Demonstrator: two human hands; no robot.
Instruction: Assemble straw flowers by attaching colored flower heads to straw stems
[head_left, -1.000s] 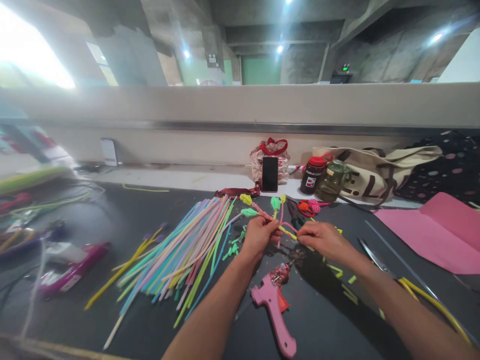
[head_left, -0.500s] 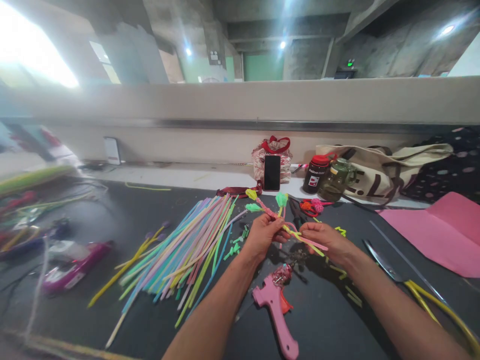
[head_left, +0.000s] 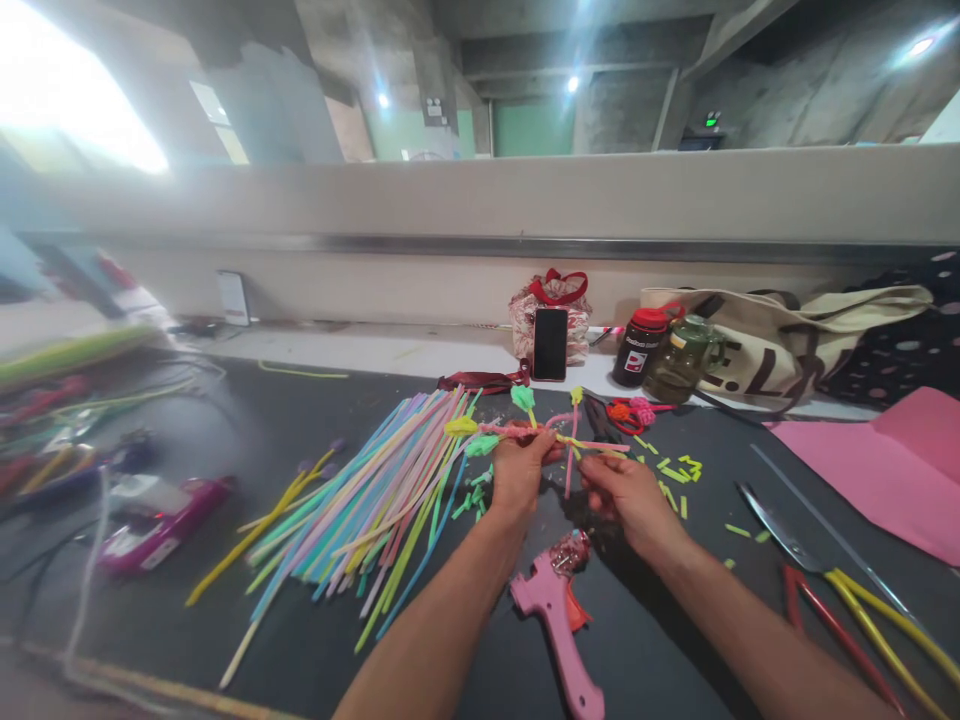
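Note:
My left hand (head_left: 517, 468) is closed around a small bunch of pink and yellow straw stems (head_left: 559, 436) tipped with green and yellow folded buds. My right hand (head_left: 626, 492) pinches the other end of those stems, just right of the left hand. Both hands hover over the dark table (head_left: 300, 640), above a pink glue gun (head_left: 559, 615). A fan of several pastel straws (head_left: 375, 490) lies to the left of my left hand.
A phone (head_left: 550, 343) leans on a red-handled bag at the back, beside two jars (head_left: 656, 350) and a canvas tote (head_left: 780, 345). Pink paper (head_left: 892, 460) lies right, scissors (head_left: 832, 560) at right front. Another glue gun (head_left: 161, 520) sits left. Green scraps (head_left: 675, 470) are scattered.
The bunch has turned from upright to nearly level, buds now pointing left. My right hand moved in closer to the left. The camera shifted slightly.

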